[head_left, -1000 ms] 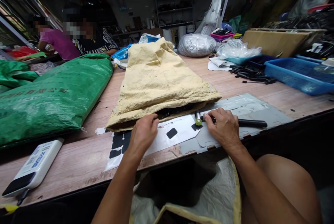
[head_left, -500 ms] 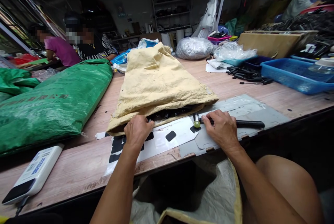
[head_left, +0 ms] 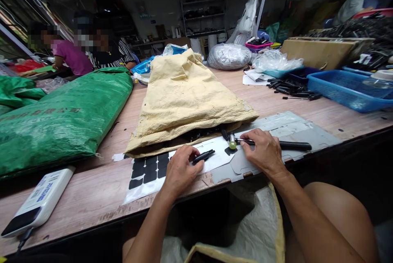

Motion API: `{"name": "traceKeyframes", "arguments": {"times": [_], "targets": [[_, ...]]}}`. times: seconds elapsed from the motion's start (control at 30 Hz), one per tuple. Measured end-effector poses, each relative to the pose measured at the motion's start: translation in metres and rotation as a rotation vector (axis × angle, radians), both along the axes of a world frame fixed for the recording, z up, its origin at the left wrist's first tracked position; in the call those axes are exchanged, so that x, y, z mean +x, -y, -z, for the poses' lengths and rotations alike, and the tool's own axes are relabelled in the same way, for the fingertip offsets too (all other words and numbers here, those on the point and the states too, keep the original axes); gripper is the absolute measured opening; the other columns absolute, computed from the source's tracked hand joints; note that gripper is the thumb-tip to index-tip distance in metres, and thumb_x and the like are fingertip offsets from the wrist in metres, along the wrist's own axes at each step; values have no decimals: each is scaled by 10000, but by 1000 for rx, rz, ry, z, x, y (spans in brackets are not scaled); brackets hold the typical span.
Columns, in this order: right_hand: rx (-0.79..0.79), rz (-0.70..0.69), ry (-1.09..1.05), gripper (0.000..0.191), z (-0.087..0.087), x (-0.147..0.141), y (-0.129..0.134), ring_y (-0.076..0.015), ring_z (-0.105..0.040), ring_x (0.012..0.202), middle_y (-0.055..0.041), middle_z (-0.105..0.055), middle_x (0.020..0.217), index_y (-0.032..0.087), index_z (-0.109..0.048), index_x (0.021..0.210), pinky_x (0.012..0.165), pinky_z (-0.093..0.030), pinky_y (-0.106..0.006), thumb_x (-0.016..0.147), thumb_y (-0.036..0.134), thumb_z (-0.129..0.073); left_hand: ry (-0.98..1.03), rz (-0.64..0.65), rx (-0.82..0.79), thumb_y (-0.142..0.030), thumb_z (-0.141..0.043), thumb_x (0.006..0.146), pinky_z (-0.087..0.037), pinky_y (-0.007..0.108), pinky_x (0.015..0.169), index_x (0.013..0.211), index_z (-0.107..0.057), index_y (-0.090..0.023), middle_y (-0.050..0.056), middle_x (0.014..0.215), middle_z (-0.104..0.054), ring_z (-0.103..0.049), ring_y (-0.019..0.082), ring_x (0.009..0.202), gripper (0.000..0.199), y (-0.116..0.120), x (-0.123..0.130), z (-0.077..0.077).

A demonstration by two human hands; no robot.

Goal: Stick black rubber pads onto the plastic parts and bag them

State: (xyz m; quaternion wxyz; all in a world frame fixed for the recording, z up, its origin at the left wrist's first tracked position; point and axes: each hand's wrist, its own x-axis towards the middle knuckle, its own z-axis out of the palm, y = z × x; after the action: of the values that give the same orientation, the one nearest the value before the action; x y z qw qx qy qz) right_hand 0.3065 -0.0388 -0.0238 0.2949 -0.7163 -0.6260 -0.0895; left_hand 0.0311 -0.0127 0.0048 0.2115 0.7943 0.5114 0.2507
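My left hand [head_left: 183,169] pinches a slim black pen-like piece [head_left: 204,156] just in front of the sack's mouth. It hovers over a white sheet [head_left: 218,151] with black rounded patches. A hammer [head_left: 232,142] with a metal head and a yellow-green face is gripped near its head by my right hand [head_left: 262,148]. Its black handle [head_left: 295,145] sticks out to the right over flattened grey cardboard [head_left: 307,132]. The yellow woven sack [head_left: 190,95] lies on the table, its mouth towards me; dark pieces show inside.
A green sack [head_left: 64,120] and a white device with a cable [head_left: 39,201] lie at left. To the right are a blue tray [head_left: 344,91] and loose black pieces [head_left: 290,88]. An open sack [head_left: 260,218] hangs below the table edge. Other people sit behind.
My left hand has come out of the sack's mouth, moving right and towards me, with a black pen-like piece now showing in its fingers. My right hand stays on the hammer.
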Motion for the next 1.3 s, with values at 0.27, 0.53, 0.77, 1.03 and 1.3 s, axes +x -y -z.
{"name": "traceKeyframes", "arguments": {"times": [0.27, 0.53, 0.77, 1.03, 1.3], "targets": [[-106, -172, 175, 82, -16, 24, 11, -226, -628, 866, -27, -694, 929, 233, -614, 944, 713, -384, -341, 916, 303, -584, 120, 7, -87, -253, -724, 771, -449, 289, 761, 932, -701, -233, 3, 930, -664, -590, 184, 855, 164, -4, -4, 7], [53, -307, 13, 250, -39, -42, 34, -204, -708, 898, -14, -747, 1083, 273, -609, 1232, 742, -466, -304, 997, 318, -535, 153, 8, -87, -262, -744, 774, -460, 297, 794, 931, -736, -241, 9, 932, -677, -602, 193, 886, 158, -5, -4, 10], [119, -373, 86, 365, -45, -87, 37, -210, -643, 834, -55, -693, 959, 220, -613, 1335, 738, -446, -327, 991, 183, -494, 170, 26, -70, -234, -756, 785, -454, 294, 803, 936, -747, -225, 8, 933, -668, -593, 179, 865, 151, -6, -5, 13], [40, -361, 130, 396, -29, -93, 34, -192, -607, 768, -41, -680, 916, 245, -644, 1317, 711, -412, -324, 961, 127, -515, 174, 34, -59, -203, -744, 790, -428, 286, 775, 930, -761, -224, 1, 857, -632, -577, 175, 845, 142, -8, -5, 13], [2, -344, 106, 358, -27, -80, 32, -176, -621, 765, -25, -678, 888, 248, -657, 1294, 708, -416, -303, 976, 162, -518, 176, 4, -81, -226, -743, 785, -423, 292, 785, 928, -752, -232, 1, 905, -655, -581, 185, 878, 143, -7, -4, 13]]}}
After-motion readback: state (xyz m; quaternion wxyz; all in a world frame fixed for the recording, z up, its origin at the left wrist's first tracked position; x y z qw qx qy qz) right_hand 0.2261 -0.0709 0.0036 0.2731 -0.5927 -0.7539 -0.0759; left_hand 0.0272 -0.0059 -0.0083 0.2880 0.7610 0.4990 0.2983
